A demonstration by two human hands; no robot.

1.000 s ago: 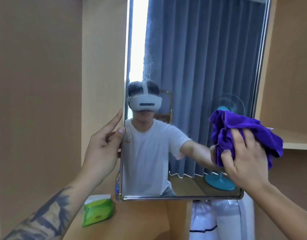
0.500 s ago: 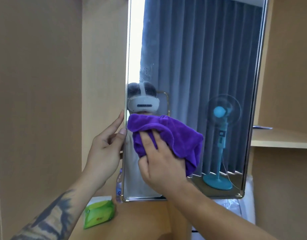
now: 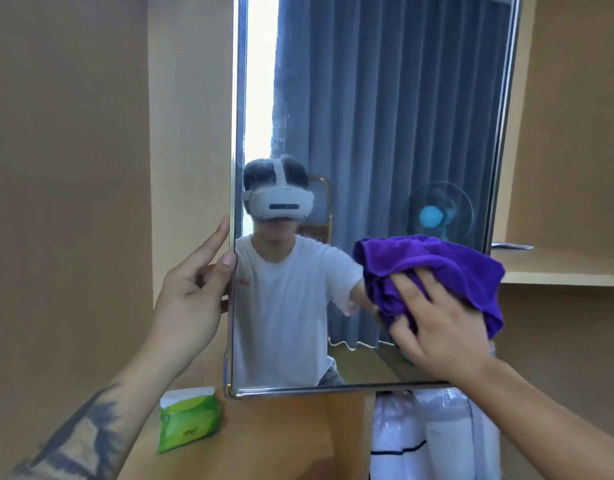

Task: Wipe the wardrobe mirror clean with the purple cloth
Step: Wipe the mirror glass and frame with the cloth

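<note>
A tall metal-framed mirror [image 3: 385, 98] fills the middle of the head view, reflecting grey curtains and a person in a white shirt. My left hand [image 3: 191, 292] grips its left edge, thumb on the glass and fingers behind the frame. My right hand [image 3: 440, 323] presses a bunched purple cloth [image 3: 437, 268] flat against the lower right of the glass, fingers spread over the fabric. Faint smears show on the upper left of the glass.
Wooden wardrobe panels [image 3: 73, 168] stand at the left and right. A shelf [image 3: 558, 271] juts out at the right with a paper on it. A green tissue pack [image 3: 187, 420] lies on the wooden surface below the mirror. White bagged items [image 3: 430, 434] sit under the mirror's right side.
My right hand swept the cloth from the lower right to the lower left of the mirror and back to the lower right. My left hand stayed on the left edge.
</note>
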